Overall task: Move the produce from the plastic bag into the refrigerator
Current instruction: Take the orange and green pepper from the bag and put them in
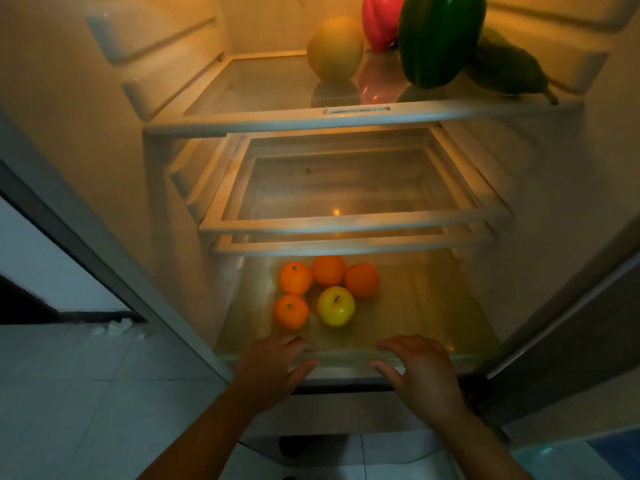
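The refrigerator stands open in front of me. Its bottom drawer (433,306) is pulled out and holds several oranges (294,277) and a yellow apple (336,305). My left hand (273,365) and my right hand (422,368) both grip the drawer's front rim, fingers curled over the edge. On the top glass shelf (263,84) sit a yellow round fruit (334,48), a red pepper (379,19), a green pepper (438,36) and a dark green cucumber-like vegetable (505,67). No plastic bag is in view.
Two glass shelves (353,221) in the middle hold nothing. The refrigerator door (571,341) stands open on the right. A light tiled floor (86,393) lies to the left and below, with a dark doorway at far left.
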Motion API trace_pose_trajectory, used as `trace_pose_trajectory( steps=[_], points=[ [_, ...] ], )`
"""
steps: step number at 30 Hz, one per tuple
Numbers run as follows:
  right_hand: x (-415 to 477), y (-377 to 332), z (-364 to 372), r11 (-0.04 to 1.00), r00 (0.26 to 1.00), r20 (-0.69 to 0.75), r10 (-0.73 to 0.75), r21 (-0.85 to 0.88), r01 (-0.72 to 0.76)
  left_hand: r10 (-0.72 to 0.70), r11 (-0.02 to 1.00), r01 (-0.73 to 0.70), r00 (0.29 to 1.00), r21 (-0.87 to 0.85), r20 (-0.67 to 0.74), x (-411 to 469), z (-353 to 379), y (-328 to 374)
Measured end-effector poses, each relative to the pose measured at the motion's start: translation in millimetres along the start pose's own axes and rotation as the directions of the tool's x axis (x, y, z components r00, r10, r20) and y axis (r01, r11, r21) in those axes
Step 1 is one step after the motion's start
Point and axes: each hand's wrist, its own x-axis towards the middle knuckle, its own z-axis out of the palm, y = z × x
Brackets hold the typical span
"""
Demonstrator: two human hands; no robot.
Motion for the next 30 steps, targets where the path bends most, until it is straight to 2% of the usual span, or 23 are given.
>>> trace_pose_trajectory(
  steps=[5,13,20,25,30],
  points=[
    [12.5,6.5,6.1,1.000,1.000,0.004,0.012,0.029,-0.012,-0.027,0.999,0.027,1.000,-0.024,0.006,14.1,0.5,-6.0],
    [46.1,17.9,15.5,0.999,0.999,0.025,0.044,0.002,-0.044,-0.104,0.994,0.103,0.994,0.038,0.038,44.7,1.7,-23.6],
    [51.8,15.6,17.8,0.993,0.993,0.068,0.092,-0.078,-0.087,-0.135,0.987,0.140,0.988,-0.076,0.073,47.3,-2.0,-26.0],
    [40.6,-1.0,21.2,0.983,0.988,0.018,0.152,-0.105,-0.149,-0.118,0.987,0.110,0.991,0.113,0.062,16.3,2.5,-24.1],
    [11.3,-13.0,21.3,0.980,0.981,0.056,0.186,-0.077,-0.182,-0.105,0.979,0.096,0.994,0.182,0.038,-0.8,6.4,-14.4]
  ],
)
